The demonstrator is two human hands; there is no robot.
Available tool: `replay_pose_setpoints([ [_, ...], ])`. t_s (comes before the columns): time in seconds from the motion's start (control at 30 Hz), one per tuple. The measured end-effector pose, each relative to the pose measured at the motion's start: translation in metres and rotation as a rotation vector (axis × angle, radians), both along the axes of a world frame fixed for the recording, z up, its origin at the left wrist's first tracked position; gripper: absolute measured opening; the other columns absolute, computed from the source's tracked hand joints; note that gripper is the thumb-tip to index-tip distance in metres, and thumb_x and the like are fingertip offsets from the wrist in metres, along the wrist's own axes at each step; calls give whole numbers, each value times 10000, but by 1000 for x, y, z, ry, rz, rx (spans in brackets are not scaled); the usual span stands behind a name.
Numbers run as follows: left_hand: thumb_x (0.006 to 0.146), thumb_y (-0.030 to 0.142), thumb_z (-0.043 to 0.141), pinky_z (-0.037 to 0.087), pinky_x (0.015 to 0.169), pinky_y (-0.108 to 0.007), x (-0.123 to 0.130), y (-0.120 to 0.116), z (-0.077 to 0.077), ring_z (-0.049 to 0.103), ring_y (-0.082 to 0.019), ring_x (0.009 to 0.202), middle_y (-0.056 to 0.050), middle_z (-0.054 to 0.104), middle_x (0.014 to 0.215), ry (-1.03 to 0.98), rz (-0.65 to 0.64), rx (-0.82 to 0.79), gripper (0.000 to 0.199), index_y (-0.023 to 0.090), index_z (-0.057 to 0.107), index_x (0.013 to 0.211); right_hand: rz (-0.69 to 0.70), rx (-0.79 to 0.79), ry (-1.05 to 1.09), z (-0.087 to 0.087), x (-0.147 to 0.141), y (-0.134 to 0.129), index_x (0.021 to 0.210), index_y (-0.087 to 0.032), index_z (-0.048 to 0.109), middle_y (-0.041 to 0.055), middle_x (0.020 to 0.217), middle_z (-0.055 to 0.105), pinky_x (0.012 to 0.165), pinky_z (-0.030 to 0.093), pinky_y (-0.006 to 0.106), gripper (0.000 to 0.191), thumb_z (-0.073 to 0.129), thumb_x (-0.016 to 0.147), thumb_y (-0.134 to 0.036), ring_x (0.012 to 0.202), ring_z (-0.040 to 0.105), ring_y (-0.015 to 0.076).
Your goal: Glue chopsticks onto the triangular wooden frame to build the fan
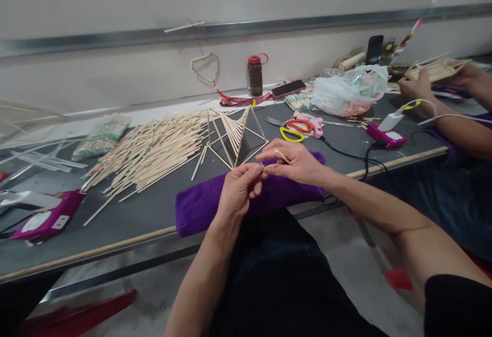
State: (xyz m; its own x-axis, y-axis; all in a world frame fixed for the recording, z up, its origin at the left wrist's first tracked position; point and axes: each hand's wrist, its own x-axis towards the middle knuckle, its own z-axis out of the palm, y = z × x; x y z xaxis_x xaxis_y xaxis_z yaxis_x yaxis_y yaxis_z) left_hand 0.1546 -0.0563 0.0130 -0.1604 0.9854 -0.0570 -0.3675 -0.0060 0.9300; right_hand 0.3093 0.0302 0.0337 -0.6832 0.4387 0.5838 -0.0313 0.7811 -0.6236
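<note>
My left hand (239, 187) is closed in a pinch, its fingertips meeting those of my right hand; whatever is between them is too small to make out. A short wooden stick (282, 156) pokes out from the curled fingers of my right hand (298, 164). Both hands are above a purple cloth (200, 204) at the table's front edge. Just beyond them stands an open frame of wooden sticks (235, 134), with a fan of sticks across its middle. To its left lies a large pile of loose wooden sticks (154, 152).
Scissors (292, 133) and a pink glue gun (315, 124) lie right of the frame. Behind are a bottle (255, 77), a phone (289, 89) and a plastic bag (348, 91). Magenta power boxes (386, 137) sit on both sides. A co-worker's hands (418, 87) hold a stick piece at right.
</note>
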Motion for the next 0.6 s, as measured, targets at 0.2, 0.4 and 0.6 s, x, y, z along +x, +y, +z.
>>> replay_pose_setpoints([
  [0.2, 720, 347, 728, 248, 323, -144, 2, 0, -1, 461, -27, 359, -37, 678, 653, 20, -45, 12, 245, 105, 695, 707, -22, 201, -58, -4, -1, 1, 1028, -202, 709, 51, 943, 619, 760, 493, 261, 209, 545, 919, -271, 848, 602, 122],
  [0.4, 751, 366, 695, 283, 312, -140, 3, 0, -4, 501, -44, 372, -41, 680, 674, -10, -64, -15, 273, 100, 697, 813, -185, 372, -105, -6, -1, -1, 912, -181, 726, 54, 884, 596, 642, 438, 228, 216, 526, 923, -262, 740, 565, 110],
  [0.6, 788, 367, 663, 412, 366, -154, 0, -2, -6, 658, -118, 580, -94, 707, 953, -1, -25, -28, 395, 128, 661, 1102, -175, 253, -151, 12, 7, 11, 741, -142, 678, 23, 731, 565, 643, 408, 239, 135, 611, 850, -187, 693, 544, 114],
])
